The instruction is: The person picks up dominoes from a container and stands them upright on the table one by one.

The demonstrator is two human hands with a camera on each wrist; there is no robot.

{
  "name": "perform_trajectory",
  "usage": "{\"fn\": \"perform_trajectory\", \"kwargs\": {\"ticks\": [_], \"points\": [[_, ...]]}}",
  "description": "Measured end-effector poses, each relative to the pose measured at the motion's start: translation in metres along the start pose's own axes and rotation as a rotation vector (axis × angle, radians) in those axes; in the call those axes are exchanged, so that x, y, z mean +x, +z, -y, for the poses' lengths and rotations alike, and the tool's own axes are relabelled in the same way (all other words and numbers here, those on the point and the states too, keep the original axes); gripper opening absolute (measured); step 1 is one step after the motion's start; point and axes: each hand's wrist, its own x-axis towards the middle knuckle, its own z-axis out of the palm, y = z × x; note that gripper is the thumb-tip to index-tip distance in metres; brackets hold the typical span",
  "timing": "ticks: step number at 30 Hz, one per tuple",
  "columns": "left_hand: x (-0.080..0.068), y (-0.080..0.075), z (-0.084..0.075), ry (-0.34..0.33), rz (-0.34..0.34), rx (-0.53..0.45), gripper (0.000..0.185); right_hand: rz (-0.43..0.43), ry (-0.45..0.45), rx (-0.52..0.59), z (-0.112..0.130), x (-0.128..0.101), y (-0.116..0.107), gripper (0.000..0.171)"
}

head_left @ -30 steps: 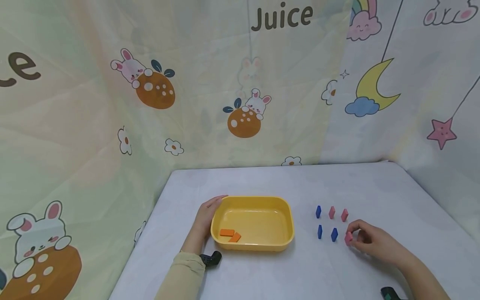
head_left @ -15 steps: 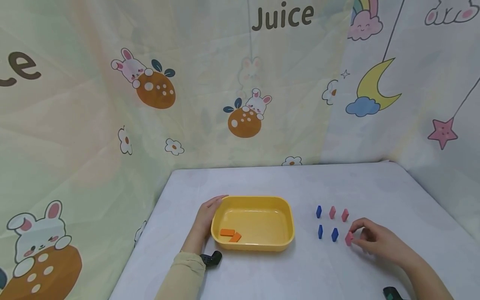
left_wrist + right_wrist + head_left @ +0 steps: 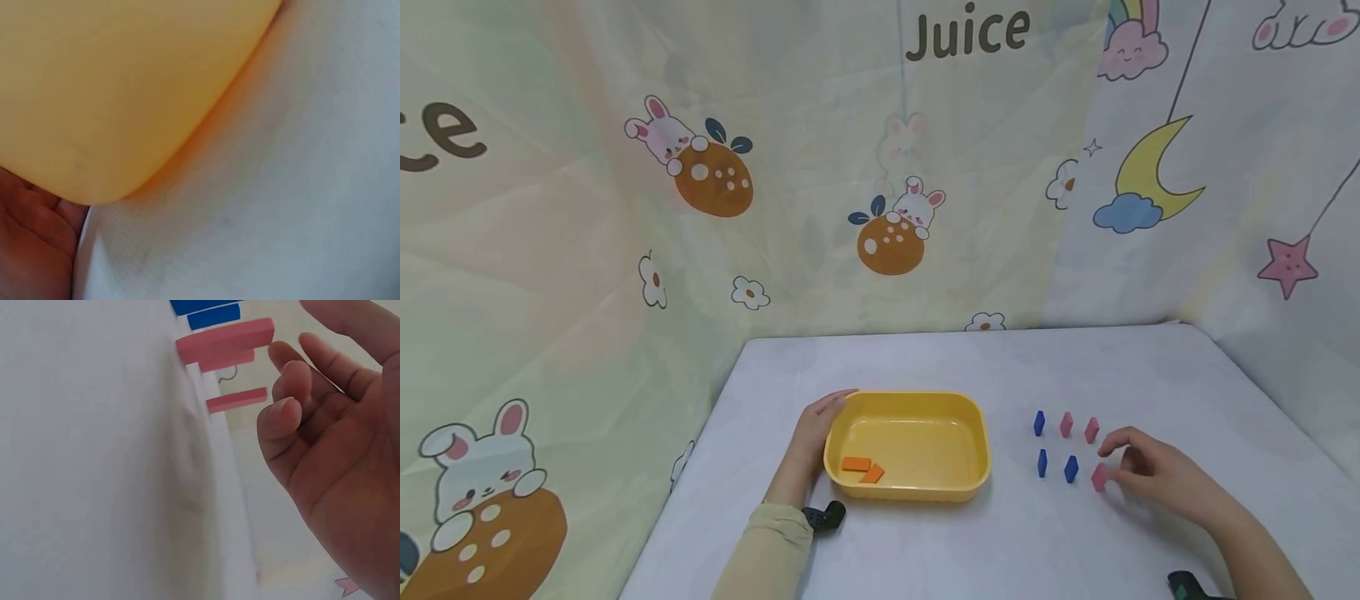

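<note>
A pink block (image 3: 1099, 477) stands upright on the white table, just left of my right hand (image 3: 1161, 473). The thumb and forefinger of that hand are spread apart beside it. In the right wrist view the loosely bent fingers of my right hand (image 3: 350, 456) hold nothing, and a gap shows between them and the nearest pink block (image 3: 226, 339). My left hand (image 3: 811, 435) rests along the left side of a yellow tray (image 3: 917, 495), its fingertips at the far left corner. Two orange blocks (image 3: 856, 464) lie flat in the tray.
Behind and left of the near pink block stand more upright ones: two pink blocks (image 3: 1092, 430) and several blue blocks (image 3: 1071, 469). Printed cloth (image 3: 805, 167) hangs behind the table (image 3: 925, 550). A black wrist device (image 3: 824, 517) shows below the left hand.
My right thumb and forefinger held the near pink block and have let go, opening away from it. The block stays standing. My left hand and the tray have not moved.
</note>
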Motion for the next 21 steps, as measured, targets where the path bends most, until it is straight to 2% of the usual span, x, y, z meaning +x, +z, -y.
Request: {"fn": "perform_trajectory", "kwargs": {"ticks": [8, 15, 21], "points": [[-0.002, 0.000, 0.000, -0.007, -0.006, 0.006, 0.033, -0.064, -0.161, -0.004, 0.031, 0.004, -0.010, 0.033], [-0.001, -0.001, 0.001, 0.031, 0.006, 0.010, 0.036, -0.028, -0.255, 0.021, 0.064, 0.025, -0.008, 0.025], [-0.002, -0.001, 0.000, 0.029, 0.002, 0.021, 0.037, 0.020, -0.309, 0.002, 0.100, 0.051, 0.000, 0.026]]}}
